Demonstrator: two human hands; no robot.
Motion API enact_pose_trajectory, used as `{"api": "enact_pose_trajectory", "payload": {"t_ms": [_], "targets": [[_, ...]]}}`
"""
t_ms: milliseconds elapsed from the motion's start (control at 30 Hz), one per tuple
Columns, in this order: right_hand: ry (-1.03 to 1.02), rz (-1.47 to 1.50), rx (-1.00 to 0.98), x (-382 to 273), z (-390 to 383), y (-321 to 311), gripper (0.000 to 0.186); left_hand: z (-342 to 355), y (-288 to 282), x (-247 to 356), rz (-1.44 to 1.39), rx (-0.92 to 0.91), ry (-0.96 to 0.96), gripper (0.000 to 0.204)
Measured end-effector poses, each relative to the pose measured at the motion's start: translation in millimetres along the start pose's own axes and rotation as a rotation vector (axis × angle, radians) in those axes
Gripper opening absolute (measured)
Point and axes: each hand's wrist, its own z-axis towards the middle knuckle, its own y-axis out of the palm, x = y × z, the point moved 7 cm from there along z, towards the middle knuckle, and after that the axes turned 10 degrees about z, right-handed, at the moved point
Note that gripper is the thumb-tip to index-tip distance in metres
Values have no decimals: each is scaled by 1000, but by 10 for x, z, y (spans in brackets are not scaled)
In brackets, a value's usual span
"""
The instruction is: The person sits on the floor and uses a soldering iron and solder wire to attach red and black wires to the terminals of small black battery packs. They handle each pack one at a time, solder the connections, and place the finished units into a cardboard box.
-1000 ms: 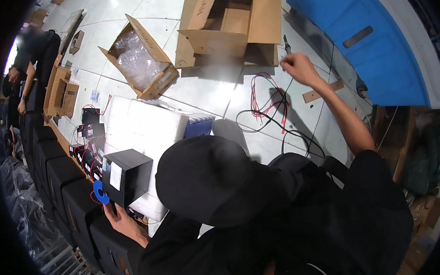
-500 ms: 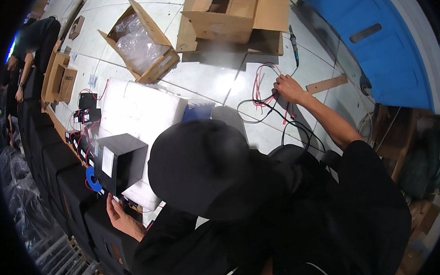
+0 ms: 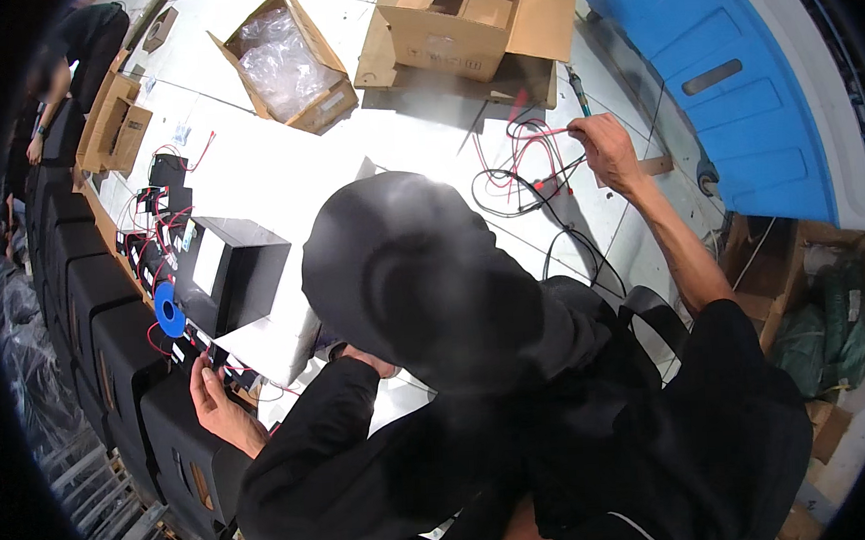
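Observation:
My right hand is raised over the floor on the right, fingers pinched on a red wire. Below it, a loose tangle of red and black wires spreads on the white tiles. Just beyond the hand lies a soldering iron with a teal and dark handle. My left hand has its fingers stretched out beside small black labelled modules with red wires. Close to it are a blue ring-shaped spool and an open black box resting by a white foam block.
Cardboard boxes stand at the back, one holding clear plastic wrap. A row of black cases lines the left; another person bends beyond. At right are a large blue panel and a carton with green bundles. A black cap hides the middle.
My right hand has lifted and moved right, drawing the red wire up from the tangle. My left hand has shifted slightly left and up. The whole view has shifted a little.

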Motion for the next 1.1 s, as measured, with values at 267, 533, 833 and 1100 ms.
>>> {"api": "enact_pose_trajectory", "payload": {"t_ms": [267, 533, 833, 1100], "targets": [[89, 434, 212, -1049, 1034, -1039, 15, 171, -517, 550, -228, 64, 116, 31], [-301, 1080, 197, -2793, 1865, -1219, 13, -305, -679, 2489, -51, -408, 749, 56], [-255, 1075, -692, -3535, 1903, -49, 12, -471, -9, 2574, -484, -649, 122, 43], [-211, 800, -983, -3517, 1900, 142, 19, -285, 362, 2369, -576, -824, -54, 24]]}}
